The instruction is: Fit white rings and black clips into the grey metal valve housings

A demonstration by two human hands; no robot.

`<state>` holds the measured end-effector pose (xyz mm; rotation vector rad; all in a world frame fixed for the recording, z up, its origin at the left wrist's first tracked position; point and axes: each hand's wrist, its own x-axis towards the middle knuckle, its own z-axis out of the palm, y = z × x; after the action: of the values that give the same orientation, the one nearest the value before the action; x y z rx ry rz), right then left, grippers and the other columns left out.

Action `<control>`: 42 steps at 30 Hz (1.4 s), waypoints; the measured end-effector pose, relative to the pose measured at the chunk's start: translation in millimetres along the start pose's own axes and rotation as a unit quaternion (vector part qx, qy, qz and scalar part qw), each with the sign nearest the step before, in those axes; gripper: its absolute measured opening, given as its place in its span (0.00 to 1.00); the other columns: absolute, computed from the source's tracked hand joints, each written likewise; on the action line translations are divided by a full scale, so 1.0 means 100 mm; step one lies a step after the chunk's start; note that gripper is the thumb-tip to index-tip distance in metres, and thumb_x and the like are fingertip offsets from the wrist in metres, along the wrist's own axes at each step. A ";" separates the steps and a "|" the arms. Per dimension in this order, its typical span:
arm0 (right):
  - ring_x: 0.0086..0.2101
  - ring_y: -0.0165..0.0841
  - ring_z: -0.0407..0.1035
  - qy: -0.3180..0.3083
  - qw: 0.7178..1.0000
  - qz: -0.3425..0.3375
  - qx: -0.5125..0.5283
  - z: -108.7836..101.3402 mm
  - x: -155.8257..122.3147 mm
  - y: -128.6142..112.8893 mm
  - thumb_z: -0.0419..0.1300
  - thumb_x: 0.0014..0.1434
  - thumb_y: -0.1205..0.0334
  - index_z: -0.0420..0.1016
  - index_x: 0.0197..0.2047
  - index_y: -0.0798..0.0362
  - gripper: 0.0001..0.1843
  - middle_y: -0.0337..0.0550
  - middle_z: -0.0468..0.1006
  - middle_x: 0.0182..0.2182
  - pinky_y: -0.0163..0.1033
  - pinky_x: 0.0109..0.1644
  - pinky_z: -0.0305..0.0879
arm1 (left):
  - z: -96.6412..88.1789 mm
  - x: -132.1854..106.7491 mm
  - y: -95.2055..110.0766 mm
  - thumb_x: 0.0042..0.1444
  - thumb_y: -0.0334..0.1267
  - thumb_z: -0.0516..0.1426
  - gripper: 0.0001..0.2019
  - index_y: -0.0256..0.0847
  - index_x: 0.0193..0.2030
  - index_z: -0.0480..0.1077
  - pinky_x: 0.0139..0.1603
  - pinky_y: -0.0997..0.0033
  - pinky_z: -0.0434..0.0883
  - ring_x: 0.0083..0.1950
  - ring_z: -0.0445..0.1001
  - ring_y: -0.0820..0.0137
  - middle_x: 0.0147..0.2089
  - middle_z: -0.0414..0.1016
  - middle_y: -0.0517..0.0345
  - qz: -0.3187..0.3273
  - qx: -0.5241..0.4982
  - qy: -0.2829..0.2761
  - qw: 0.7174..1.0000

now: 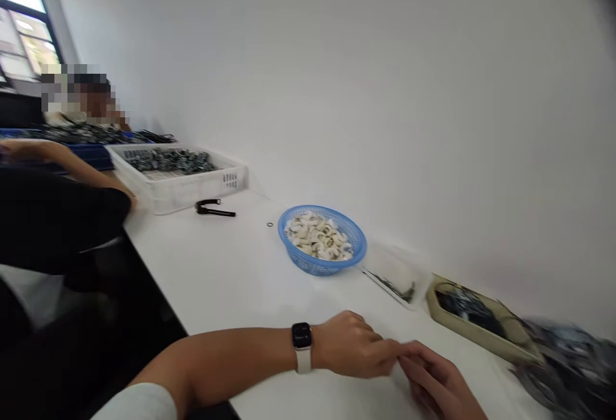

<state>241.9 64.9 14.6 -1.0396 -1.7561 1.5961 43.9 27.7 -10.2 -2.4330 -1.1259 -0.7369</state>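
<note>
Low over the white table, my left hand (353, 346) has its fingers curled closed, and a watch (301, 336) with a pale strap is on that wrist. My right hand (436, 378) meets it fingertip to fingertip, its fingers bent together. Whatever lies between the fingertips is hidden or too small to make out. Beyond my hands stands a blue plastic basket (321, 266) holding many white curved pieces (317, 235). To its right, a shallow clear tray (392, 285) contains thin dark pieces.
A beige tray (474, 330) with dark parts sits right, beside grey plastic bags (572, 362). Left are a white crate (192, 189) of dark parts, a black strap-like item (214, 208) and a small ring (270, 224). One person's arm (86, 167) reaches in; another person sits behind.
</note>
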 end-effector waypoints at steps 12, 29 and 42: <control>0.22 0.25 0.54 -0.042 0.999 -0.002 0.012 0.03 -0.08 -0.09 0.68 0.56 0.43 0.76 0.36 0.55 0.21 0.31 0.59 0.21 0.33 0.25 0.51 | -0.22 -0.05 0.04 0.73 0.34 0.44 0.10 0.39 0.44 0.65 0.28 0.73 0.66 0.24 0.73 0.72 0.26 0.74 0.62 -0.023 -0.059 -0.025 0.998; 0.21 0.24 0.54 -0.037 0.999 0.028 -0.018 0.06 -0.09 -0.10 0.65 0.59 0.44 0.75 0.38 0.54 0.19 0.31 0.60 0.20 0.33 0.24 0.49 | -0.14 -0.06 0.01 0.71 0.33 0.47 0.06 0.41 0.47 0.64 0.26 0.70 0.62 0.24 0.73 0.69 0.27 0.74 0.63 -0.019 -0.048 -0.034 0.998; 0.21 0.24 0.55 -0.037 0.999 0.020 -0.030 0.05 -0.07 -0.05 0.65 0.60 0.45 0.77 0.37 0.54 0.19 0.31 0.59 0.21 0.33 0.24 0.52 | -0.08 -0.09 0.00 0.68 0.31 0.48 0.05 0.41 0.46 0.64 0.24 0.69 0.60 0.23 0.71 0.69 0.26 0.73 0.64 -0.008 -0.031 -0.042 0.999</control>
<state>240.7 56.7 19.8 -1.0618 -1.8542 1.6344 36.9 18.0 -9.4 -2.5320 -1.1708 -0.6899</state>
